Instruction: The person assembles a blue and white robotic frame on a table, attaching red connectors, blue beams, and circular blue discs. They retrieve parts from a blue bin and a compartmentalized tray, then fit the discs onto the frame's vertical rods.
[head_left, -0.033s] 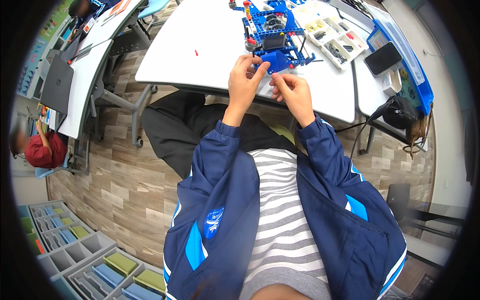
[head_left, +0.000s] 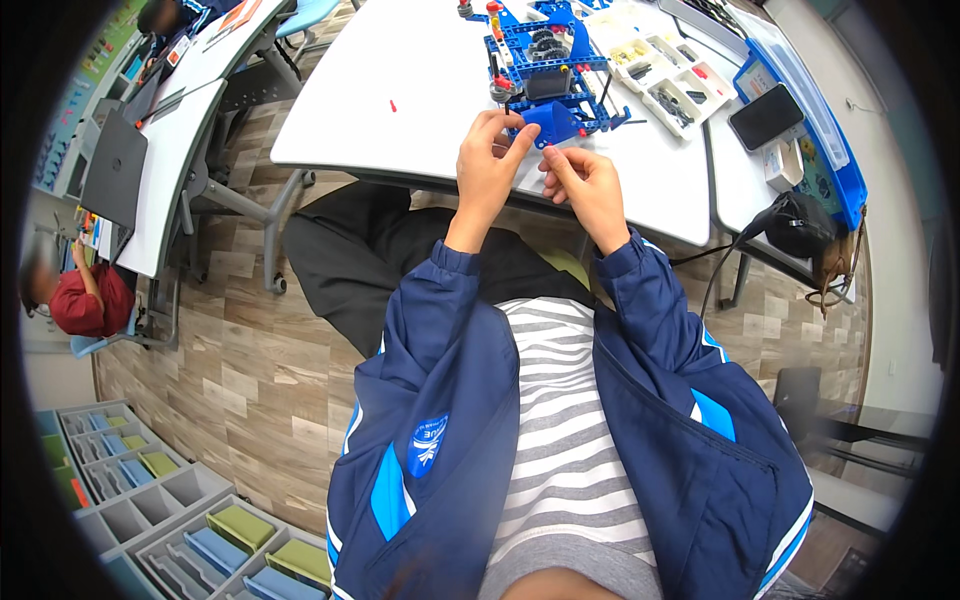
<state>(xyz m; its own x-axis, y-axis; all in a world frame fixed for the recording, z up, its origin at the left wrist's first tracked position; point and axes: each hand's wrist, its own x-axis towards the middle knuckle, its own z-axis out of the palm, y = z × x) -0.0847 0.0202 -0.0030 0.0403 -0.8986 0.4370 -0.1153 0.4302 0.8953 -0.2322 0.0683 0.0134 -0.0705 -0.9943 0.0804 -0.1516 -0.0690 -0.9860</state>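
Observation:
Over the near edge of the white table, my left hand (head_left: pixel 487 165) pinches a blue curved building-brick panel (head_left: pixel 553 124) between thumb and fingers. My right hand (head_left: pixel 588 190) is closed in a pinch at the panel's lower corner. A tiny reddish spot shows at those fingertips; what they grip is too small to make out. Just behind the panel stands a blue building-brick model (head_left: pixel 545 62) with dark gears, a dark grey block and red and yellow parts. Whether the panel touches the model is hidden.
A white sorting tray (head_left: pixel 680 85) of small parts sits right of the model. A loose red pin (head_left: pixel 393 105) lies on the table (head_left: pixel 350 130). Farther right are a black phone (head_left: pixel 767 117) and a blue bin (head_left: pixel 850 180). Another person (head_left: pixel 90 295) sits at the far left near a laptop (head_left: pixel 113 165).

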